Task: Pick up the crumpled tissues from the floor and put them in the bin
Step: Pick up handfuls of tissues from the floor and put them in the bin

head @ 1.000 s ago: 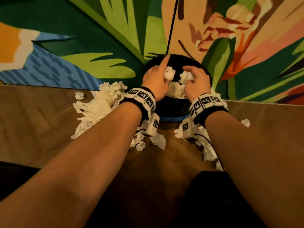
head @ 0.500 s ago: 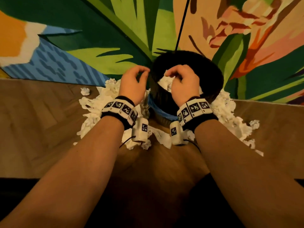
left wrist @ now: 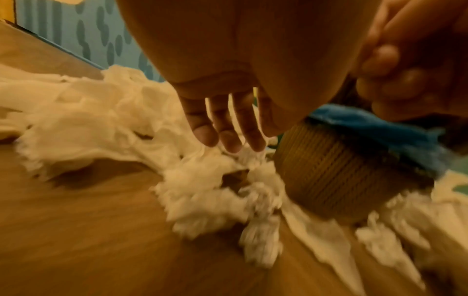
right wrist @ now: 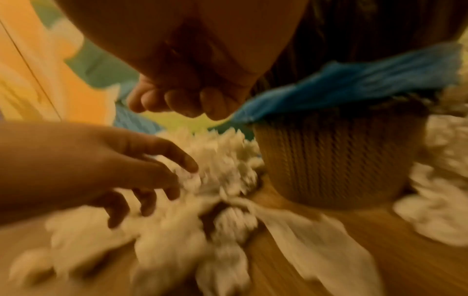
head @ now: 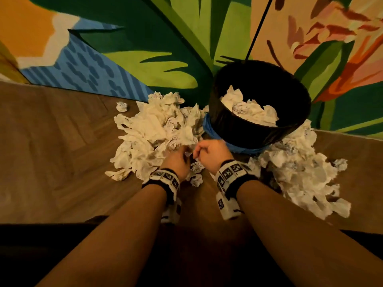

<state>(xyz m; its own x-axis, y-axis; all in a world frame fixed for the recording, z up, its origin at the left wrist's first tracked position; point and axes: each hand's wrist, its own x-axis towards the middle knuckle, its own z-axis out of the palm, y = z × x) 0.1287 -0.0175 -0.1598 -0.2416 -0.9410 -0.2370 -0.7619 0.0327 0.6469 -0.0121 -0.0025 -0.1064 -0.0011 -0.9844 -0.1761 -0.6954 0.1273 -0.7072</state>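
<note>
The bin [head: 244, 129], a woven basket [left wrist: 341, 172] with a black liner and a blue band [right wrist: 354, 80], stands against the painted wall and holds several crumpled tissues [head: 248, 109]. A big heap of white tissues [head: 157, 129] lies on the floor to its left, another heap [head: 300, 170] to its right. My left hand [head: 178, 160] reaches down with straight, spread fingers [left wrist: 228, 140] whose tips touch the near edge of the left heap. My right hand [head: 209, 152] hovers beside it in front of the bin, its fingers [right wrist: 177, 102] curled with nothing seen in them.
Wooden floor [head: 51, 162] spreads out to the left and towards me. The colourful mural wall [head: 145, 38] rises right behind the bin. One lone tissue ball [head: 121, 106] lies near the wall, and small balls [head: 196, 179] lie between my wrists.
Both hands left the bin's mouth, where they let tissues go, and dropped to the floor heap in front-left of the bin. The left hand's fingers have straightened out.
</note>
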